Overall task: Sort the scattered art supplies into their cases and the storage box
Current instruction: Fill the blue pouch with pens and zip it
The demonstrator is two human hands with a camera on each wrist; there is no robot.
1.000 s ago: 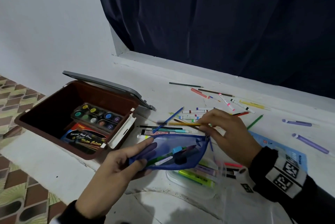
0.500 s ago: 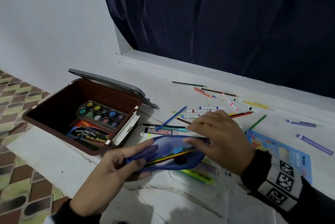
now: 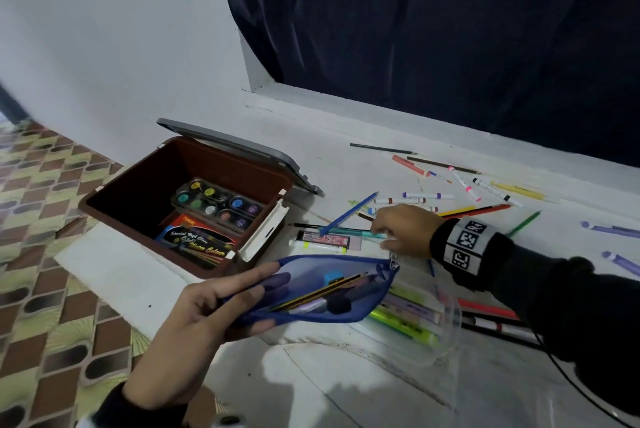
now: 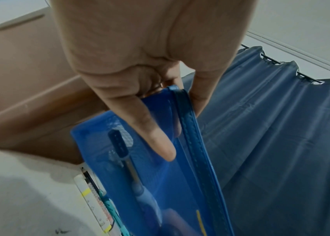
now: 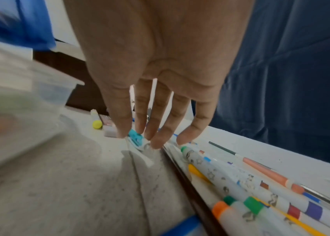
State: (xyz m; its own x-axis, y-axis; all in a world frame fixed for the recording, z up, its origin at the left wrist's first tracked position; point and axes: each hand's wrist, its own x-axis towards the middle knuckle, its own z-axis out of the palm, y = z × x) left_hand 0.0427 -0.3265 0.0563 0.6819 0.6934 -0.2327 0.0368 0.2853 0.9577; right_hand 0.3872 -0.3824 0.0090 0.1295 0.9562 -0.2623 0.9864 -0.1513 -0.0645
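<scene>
Paints are already sitting in the box (image 3: 114,192). Left hand (image 3: 194,320) is gripping the open pouch (image 3: 311,292), a few pencils in. Right hand (image 3: 403,230), fingers (image 5: 156,138) apart, is reaching for a teal pen (image 3: 349,230); most markers (image 3: 427,196) still littering the counter (image 3: 346,386).

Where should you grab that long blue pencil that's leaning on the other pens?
Pinch the blue pencil near its upper end, coming from above with the right hand. That end looks lifted off the white ledge, since the pencil lies slanted across the teal pen, so there is probably room under it for fingertips; the lower end sits among other supplies.
</scene>
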